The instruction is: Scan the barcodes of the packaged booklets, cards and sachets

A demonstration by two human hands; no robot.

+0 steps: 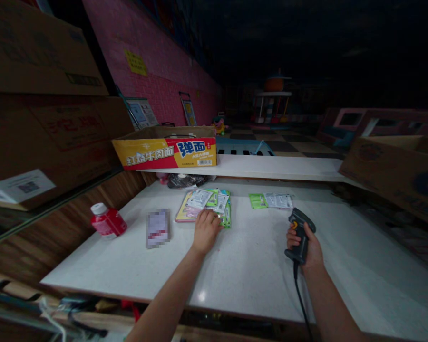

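My right hand (312, 249) is wrapped round the handle of a black barcode scanner (300, 235), its cable hanging down over the near edge of the white counter (249, 266). Bent over the near edge of a pile of small packets (201, 198), my left hand (207, 230) has its fingers curled onto the pile. The fingertips are partly hidden, and which packet they grip cannot be made out. Green, silver and yellow wrappers show in the pile. To the right, apart from it, lie a green packet (257, 201) and silver packets (278, 200), beyond the scanner.
A red bottle with a white cap (109, 222) and a blurred-out pack (157, 229) are on the left. An open yellow-and-red noodle carton (167, 154) sits on the raised ledge (281, 167). Large cardboard boxes (53, 137) rise at left, and another carton (395, 175) stands at right.
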